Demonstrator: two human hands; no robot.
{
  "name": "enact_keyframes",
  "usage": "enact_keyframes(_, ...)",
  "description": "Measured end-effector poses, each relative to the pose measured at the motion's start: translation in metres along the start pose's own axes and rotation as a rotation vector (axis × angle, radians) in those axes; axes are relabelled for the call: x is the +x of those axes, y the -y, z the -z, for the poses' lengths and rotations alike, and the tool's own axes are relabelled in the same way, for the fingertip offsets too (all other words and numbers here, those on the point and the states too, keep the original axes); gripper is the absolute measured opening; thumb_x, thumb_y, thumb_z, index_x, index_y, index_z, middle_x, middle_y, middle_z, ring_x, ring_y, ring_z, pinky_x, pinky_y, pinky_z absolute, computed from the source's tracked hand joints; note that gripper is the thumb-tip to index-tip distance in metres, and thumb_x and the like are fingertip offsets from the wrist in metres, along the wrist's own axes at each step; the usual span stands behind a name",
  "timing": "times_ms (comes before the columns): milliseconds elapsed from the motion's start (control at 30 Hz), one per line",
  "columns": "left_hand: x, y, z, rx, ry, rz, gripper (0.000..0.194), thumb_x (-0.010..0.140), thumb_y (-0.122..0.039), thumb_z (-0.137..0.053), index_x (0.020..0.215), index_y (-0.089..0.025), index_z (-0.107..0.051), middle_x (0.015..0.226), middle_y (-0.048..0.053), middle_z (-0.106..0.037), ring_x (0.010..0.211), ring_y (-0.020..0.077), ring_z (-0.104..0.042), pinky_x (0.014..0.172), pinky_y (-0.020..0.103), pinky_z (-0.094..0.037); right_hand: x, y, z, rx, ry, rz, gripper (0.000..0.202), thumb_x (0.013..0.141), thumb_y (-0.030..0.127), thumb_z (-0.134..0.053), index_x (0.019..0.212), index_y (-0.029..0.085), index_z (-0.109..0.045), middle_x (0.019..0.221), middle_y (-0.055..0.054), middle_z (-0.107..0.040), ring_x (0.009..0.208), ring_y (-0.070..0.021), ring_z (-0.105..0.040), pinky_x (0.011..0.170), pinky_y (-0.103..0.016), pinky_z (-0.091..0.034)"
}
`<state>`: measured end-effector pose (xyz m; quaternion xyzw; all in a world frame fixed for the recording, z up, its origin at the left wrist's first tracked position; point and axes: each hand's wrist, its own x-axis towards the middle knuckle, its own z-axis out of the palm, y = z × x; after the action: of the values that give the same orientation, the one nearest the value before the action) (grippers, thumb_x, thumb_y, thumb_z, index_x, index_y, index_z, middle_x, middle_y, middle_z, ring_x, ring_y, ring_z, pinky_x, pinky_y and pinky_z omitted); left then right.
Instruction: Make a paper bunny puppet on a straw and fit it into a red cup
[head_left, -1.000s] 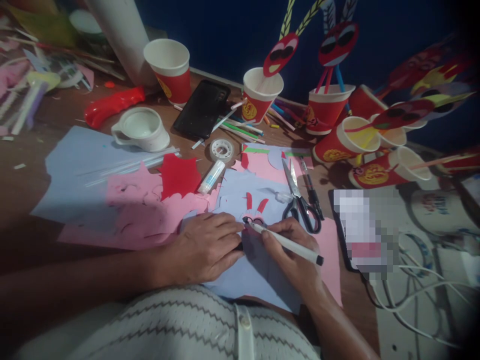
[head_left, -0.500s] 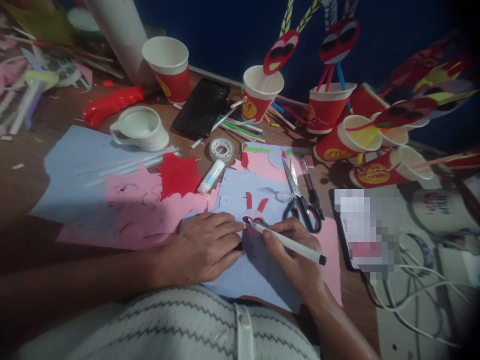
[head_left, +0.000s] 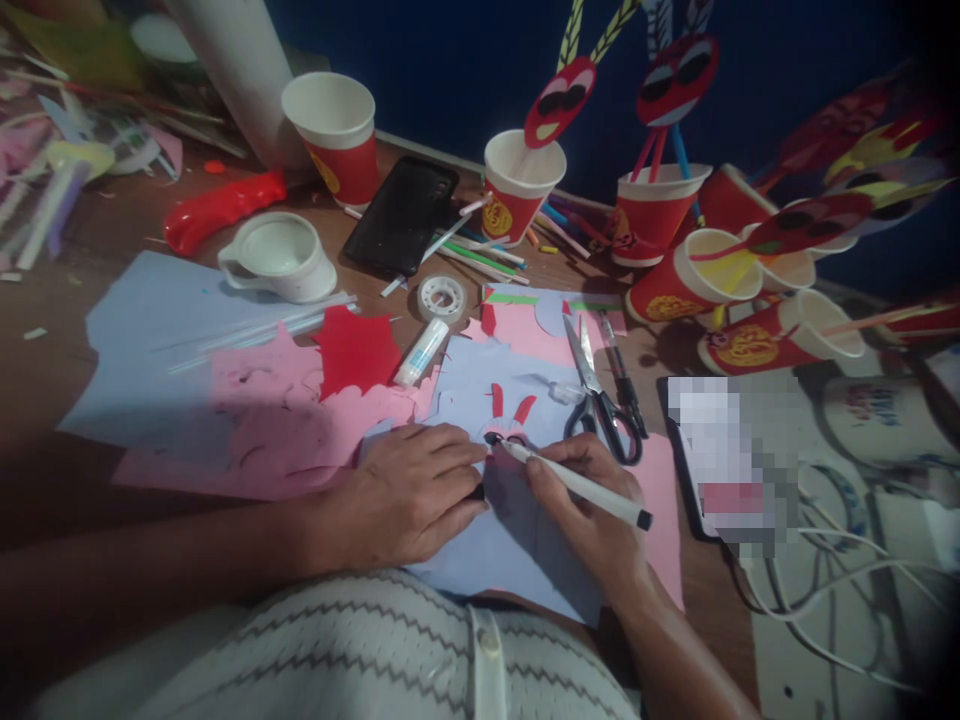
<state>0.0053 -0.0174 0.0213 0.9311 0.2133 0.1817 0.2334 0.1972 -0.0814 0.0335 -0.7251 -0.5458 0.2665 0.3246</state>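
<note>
Since the first frame your white marker has swung its back end slightly to the right, while your left hand has hardly moved. The marker's tip meets the small pink cut-out at a black eye shape; that piece lies on the light-blue paper in front of you, two red strips at its top. Your right hand pinches the marker between thumb and fingers. Your left fingers lie close together on the paper, their tips by the cut-out's left edge; a dark bit shows among them, and you cannot tell whether they grip it. Just right of the cut-out rest the scissors, beside a black pen. Beyond the paper's far left corner you have a glue stick and a tape roll; farther back, a black phone lies near red paper cups
</note>
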Motion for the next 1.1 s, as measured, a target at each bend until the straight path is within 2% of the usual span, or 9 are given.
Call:
enact_keyframes(333, -0.0006, -0.0006, -0.0009, 0.005, -0.012, 0.001, 0.017, 0.089, -0.025, -0.050, 0.086, -0.015, -0.064, 0.103, 0.006, -0.069, 0.099, 0.0206, -0.058, 0.089, 0.036, -0.047, 0.0004, -0.0004, 0.0002, -0.030, 0.015, 0.006, 0.015, 0.078, 0.032, -0.059, 0.068, 0.021, -0.055, 0.050, 0.003, -0.063, 0.038, -0.0111, -0.056, 0.037, -0.019, -0.042)
enact_keyframes(1100, -0.0003, -0.0005, -0.0014, 0.011, -0.014, -0.012, 0.019, 0.090, -0.025, -0.049, 0.086, -0.015, -0.063, 0.103, 0.006, -0.069, 0.098, 0.0206, -0.058, 0.088, 0.036, -0.047, 0.0014, 0.0010, 0.0013, -0.028, 0.016, 0.049, 0.013, 0.077, 0.026, -0.060, 0.068, 0.019, -0.055, 0.048, 0.004, -0.060, 0.036, -0.0086, -0.053, 0.036, -0.017, -0.040)
